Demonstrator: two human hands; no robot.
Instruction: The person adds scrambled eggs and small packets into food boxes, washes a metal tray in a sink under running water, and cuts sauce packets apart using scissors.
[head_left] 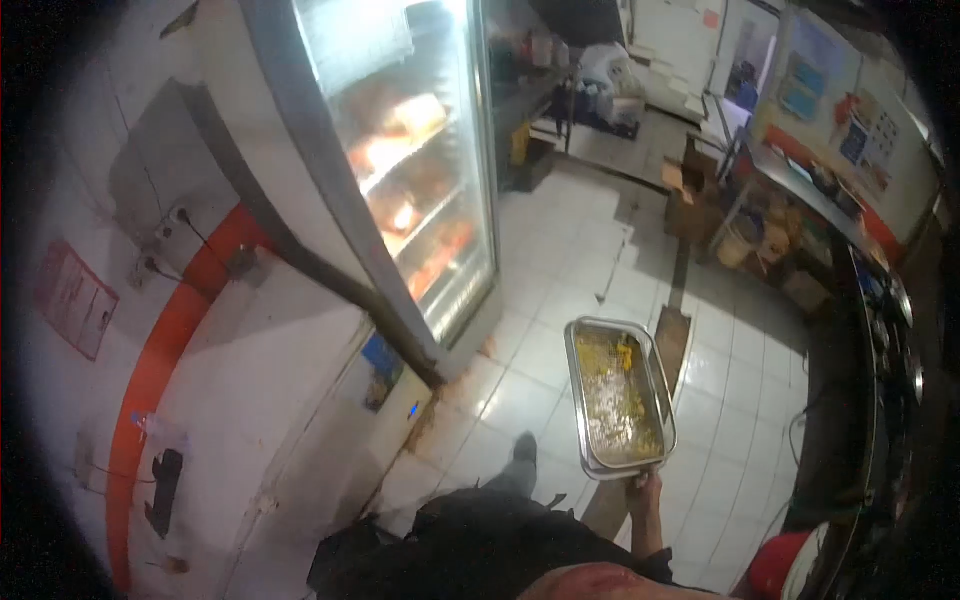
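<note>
Tray [578, 400] held above white floor tiles [718, 420]

Head view: the right hand [645, 488] has its grip closed on the tray's near edge; inside are liquid [608, 400] and yellow pieces [627, 354]. The left hand's grip cannot be told. A lit refrigerator [400, 160] stands to the left; farther off, a cardboard box [694, 208] sits near a table [792, 178].

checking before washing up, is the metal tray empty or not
Not empty: yellowish bits and a wet-looking sheen show inside the metal tray. How deep, I cannot tell.
</note>
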